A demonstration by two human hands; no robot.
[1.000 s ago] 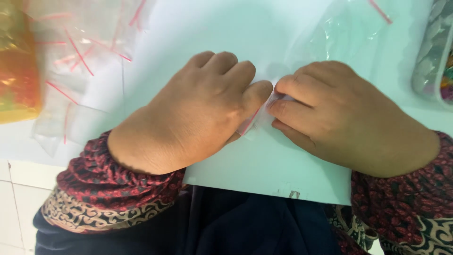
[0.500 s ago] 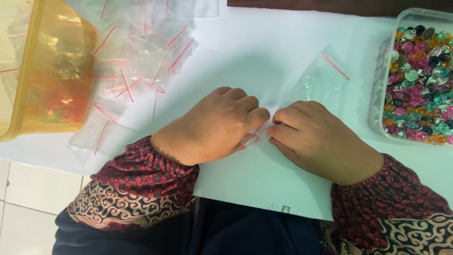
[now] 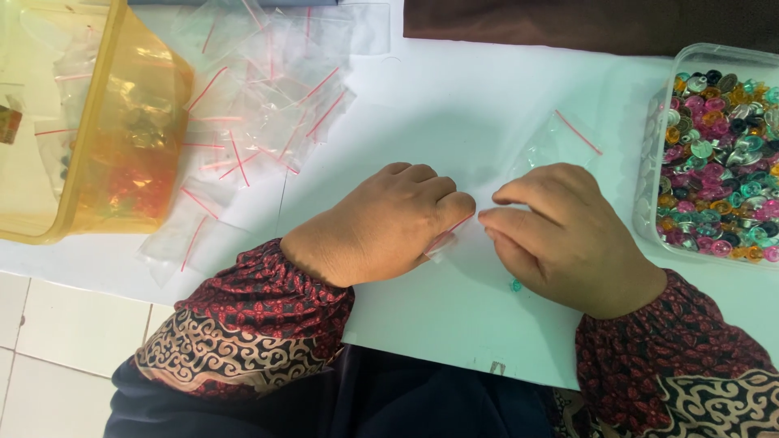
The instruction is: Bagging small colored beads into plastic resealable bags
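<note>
My left hand [image 3: 383, 223] and my right hand [image 3: 564, 235] rest knuckles-up on a white sheet [image 3: 438, 316], fingertips almost meeting. Both pinch a small clear plastic zip bag [image 3: 449, 237] with a red seal strip; most of it is hidden under my fingers. A second clear bag [image 3: 560, 142] with a red strip lies just beyond my right hand. A tiny teal bead [image 3: 514, 285] sits on the sheet below my right hand.
A clear tub [image 3: 718, 162] full of small multicoloured beads stands at the right. A pile of clear red-strip bags [image 3: 260, 113] lies at upper left beside a yellow translucent container [image 3: 105, 146]. Dark brown cloth [image 3: 584, 24] lies along the far edge.
The view has drawn back and tilted up, so the bead tub and yellow container show more fully. My hands stay together on the small bag, barely shifting.
</note>
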